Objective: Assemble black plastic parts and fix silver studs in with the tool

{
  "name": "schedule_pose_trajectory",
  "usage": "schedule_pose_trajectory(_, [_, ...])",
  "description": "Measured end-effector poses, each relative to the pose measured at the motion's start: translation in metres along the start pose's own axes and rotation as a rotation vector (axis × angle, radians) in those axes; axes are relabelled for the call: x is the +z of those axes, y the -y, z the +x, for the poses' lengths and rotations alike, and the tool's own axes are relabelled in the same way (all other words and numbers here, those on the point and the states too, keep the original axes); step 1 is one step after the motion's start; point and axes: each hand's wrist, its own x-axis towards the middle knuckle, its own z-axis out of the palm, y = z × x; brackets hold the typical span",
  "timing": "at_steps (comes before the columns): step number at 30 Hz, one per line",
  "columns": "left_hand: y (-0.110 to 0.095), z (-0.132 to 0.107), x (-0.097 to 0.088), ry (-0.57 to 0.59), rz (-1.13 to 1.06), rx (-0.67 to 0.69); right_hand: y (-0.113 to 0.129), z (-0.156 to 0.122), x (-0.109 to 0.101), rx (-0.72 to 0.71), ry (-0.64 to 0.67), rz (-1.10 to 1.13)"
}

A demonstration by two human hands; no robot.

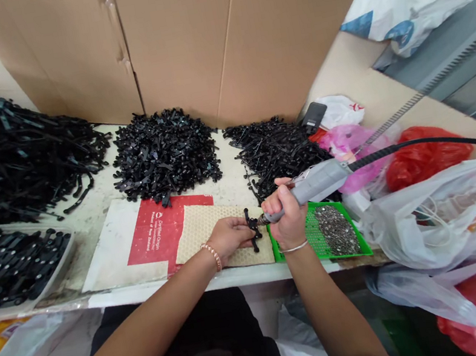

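A green perforated plastic tray [317, 236] holds small silvery screws [338, 229]; a clear tub [64, 248] at near left holds black strips. Three black part heaps lie farther back. The left hand [229, 236] pinches a small black plastic piece [253, 228], upright on a beige mesh mat [200, 224]. The right hand [288, 217] clenches a grey corded electric screwdriver [313, 184], lying left-right, tip leftward against the piece.

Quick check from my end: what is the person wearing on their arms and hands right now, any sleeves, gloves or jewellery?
Both forearms are bare, with no sleeves or gloves in view. The left hand has a beaded bracelet in a pinkish-gold tone round the wrist. The right hand has a thin silver bangle round its wrist. No rings, watch or markings can be made out.
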Motion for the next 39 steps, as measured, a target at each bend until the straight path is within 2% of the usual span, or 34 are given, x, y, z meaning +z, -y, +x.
schedule_pose_trajectory(28, [0.000,0.000,-0.002,0.031,-0.001,0.007,-0.001,-0.002,-0.001,-0.014,0.000,0.000])
schedule_pose_trajectory(34, [0.000,0.001,-0.001,0.010,0.006,-0.008,-0.006,-0.003,0.000,-0.015,0.075,-0.033])
schedule_pose_trajectory(39, [-0.002,0.003,0.002,-0.031,0.004,-0.026,-0.008,0.003,-0.001,0.054,0.152,-0.040])
